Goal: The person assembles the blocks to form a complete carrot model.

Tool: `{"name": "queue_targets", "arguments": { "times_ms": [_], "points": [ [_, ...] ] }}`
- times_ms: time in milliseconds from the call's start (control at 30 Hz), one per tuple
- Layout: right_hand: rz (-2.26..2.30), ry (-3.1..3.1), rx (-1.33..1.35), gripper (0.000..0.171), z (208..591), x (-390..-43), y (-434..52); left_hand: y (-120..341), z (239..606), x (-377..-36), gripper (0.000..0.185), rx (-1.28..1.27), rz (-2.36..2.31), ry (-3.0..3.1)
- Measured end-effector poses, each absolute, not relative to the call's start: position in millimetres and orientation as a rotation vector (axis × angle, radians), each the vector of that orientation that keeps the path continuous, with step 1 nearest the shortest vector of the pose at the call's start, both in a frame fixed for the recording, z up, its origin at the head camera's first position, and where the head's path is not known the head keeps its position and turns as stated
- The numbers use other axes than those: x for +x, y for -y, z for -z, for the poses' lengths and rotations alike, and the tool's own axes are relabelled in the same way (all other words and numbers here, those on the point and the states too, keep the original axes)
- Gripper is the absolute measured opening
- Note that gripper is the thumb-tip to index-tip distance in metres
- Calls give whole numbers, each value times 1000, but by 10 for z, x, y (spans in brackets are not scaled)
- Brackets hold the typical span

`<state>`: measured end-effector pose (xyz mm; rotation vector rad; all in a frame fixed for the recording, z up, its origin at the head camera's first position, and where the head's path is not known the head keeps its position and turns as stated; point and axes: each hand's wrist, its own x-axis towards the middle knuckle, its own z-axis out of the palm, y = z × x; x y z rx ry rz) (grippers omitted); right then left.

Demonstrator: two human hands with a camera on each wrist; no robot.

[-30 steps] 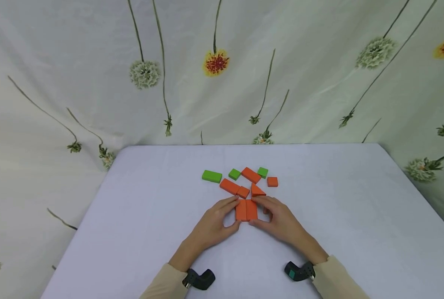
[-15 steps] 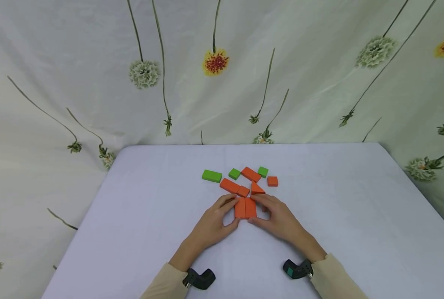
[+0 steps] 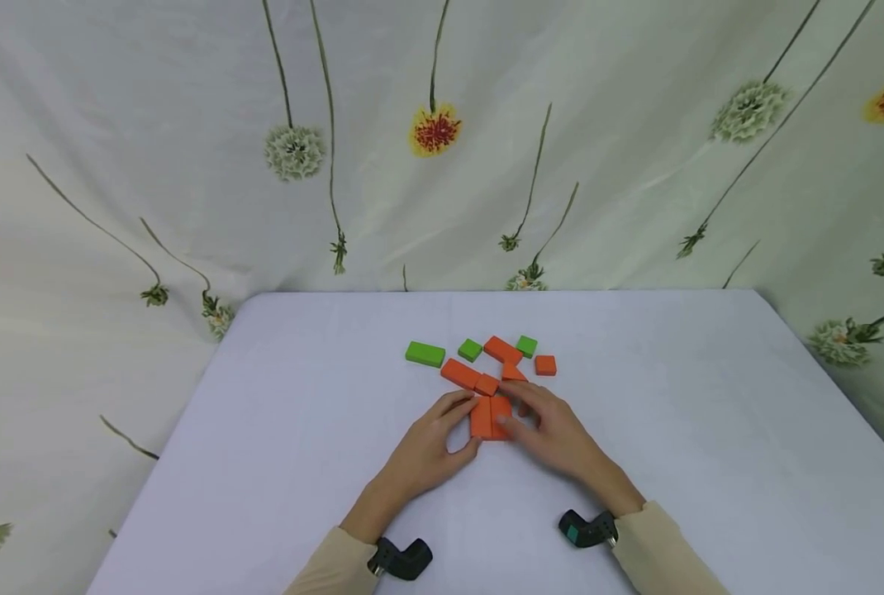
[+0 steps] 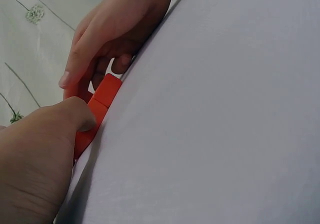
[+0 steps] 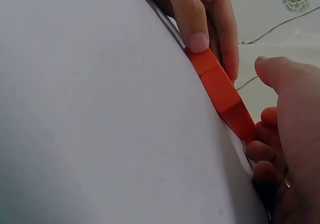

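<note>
Two orange rectangular blocks lie flat side by side in the head view, the left block (image 3: 480, 421) against the right block (image 3: 500, 407). My left hand (image 3: 429, 444) pinches the left block, thumb at its near end and index finger at its far end. Over the right block hovers my right hand (image 3: 561, 434), its thumb (image 5: 280, 74) lifted away from the block in the right wrist view. The right fingertips are at the far side, overlapping an orange triangular block (image 3: 512, 373) and partly hiding it.
Beyond the hands lie a small orange block (image 3: 487, 385), a long orange block (image 3: 460, 373), another long orange block (image 3: 502, 349) and an orange square block (image 3: 545, 365). Green blocks sit farther back, one long green block (image 3: 425, 354) at left. A floral cloth (image 3: 605, 223) hangs behind the white table (image 3: 278, 397).
The orange pair slid slightly away from me, pushing the triangular block along. My right thumb then came off the near end of the right block, while the left hand kept its pinch.
</note>
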<state>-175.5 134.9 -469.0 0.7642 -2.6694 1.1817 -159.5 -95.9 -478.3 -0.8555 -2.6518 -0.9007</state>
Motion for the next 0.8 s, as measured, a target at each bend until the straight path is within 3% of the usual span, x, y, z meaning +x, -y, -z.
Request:
{"name": "queue_targets", "arguments": {
  "times_ms": [533, 800],
  "points": [
    [-1022, 2681, 766, 34, 4527, -1934, -1092, 967, 4768, -1586, 51, -870, 926, 2652],
    [-827, 2827, 641, 32, 4420, -2100, -898, 982, 4764, -1579, 53, -890, 934, 2633]
  ]
}}
